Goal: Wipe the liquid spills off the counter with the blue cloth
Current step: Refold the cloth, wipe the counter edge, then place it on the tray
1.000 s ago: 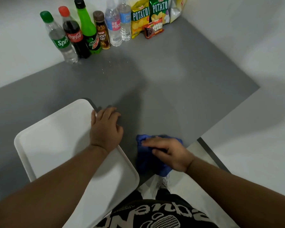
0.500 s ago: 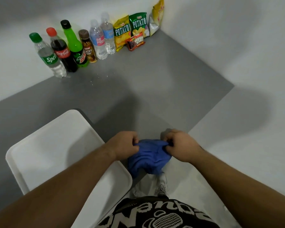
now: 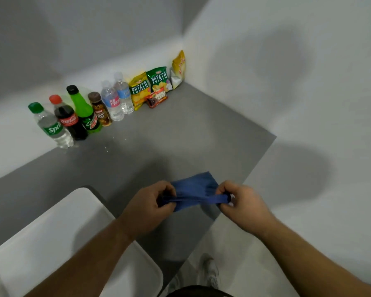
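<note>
The blue cloth (image 3: 194, 192) is stretched between my two hands above the near part of the grey counter (image 3: 180, 142). My left hand (image 3: 150, 207) grips its left end, fingers curled round the fabric. My right hand (image 3: 241, 203) pinches its right end. Small shiny drops of liquid (image 3: 116, 142) lie on the counter farther back, in front of the bottles, well away from the cloth.
A row of bottles (image 3: 77, 116) and snack packets (image 3: 153, 86) stands along the back wall into the corner. A white tray (image 3: 47, 239) lies at the near left, overhanging the counter's front edge. The counter ends on the right at a white wall (image 3: 308, 103).
My left hand left the tray's edge and took hold of the cloth. Both hands lifted the cloth off the counter's front edge and pulled it out between them. The view tilted up.
</note>
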A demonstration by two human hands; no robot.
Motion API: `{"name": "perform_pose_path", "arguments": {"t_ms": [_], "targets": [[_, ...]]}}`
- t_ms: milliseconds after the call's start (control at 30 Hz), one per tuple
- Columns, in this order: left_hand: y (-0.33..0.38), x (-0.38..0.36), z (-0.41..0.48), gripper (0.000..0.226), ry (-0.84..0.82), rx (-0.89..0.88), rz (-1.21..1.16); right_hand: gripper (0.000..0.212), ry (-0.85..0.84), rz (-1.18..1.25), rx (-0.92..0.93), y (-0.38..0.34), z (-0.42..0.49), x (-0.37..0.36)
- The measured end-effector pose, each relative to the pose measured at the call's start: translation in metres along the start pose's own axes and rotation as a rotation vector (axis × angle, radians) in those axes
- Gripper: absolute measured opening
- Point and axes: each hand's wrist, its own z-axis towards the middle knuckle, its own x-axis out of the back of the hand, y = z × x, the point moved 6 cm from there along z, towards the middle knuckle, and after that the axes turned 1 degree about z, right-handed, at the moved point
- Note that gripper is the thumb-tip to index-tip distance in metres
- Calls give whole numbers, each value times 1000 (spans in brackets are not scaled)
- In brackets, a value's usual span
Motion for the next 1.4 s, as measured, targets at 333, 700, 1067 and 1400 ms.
{"name": "perform_pose_path", "arguments": {"t_ms": [333,700,1067,1400], "targets": [[-63,-17,-41,13,-183,206,78,8,-442,38,-108,36,-41,-95],[-84,-17,-52,34,105,240,332,46,-200,-458,302,-8,-8,-114],[-79,-32,-28,31,-85,145,249,66,-423,-473,19,-4,-6,-159],[-97,-11,-42,30,198,204,333,65,-443,-472,557,-4,-38,-205]]}}
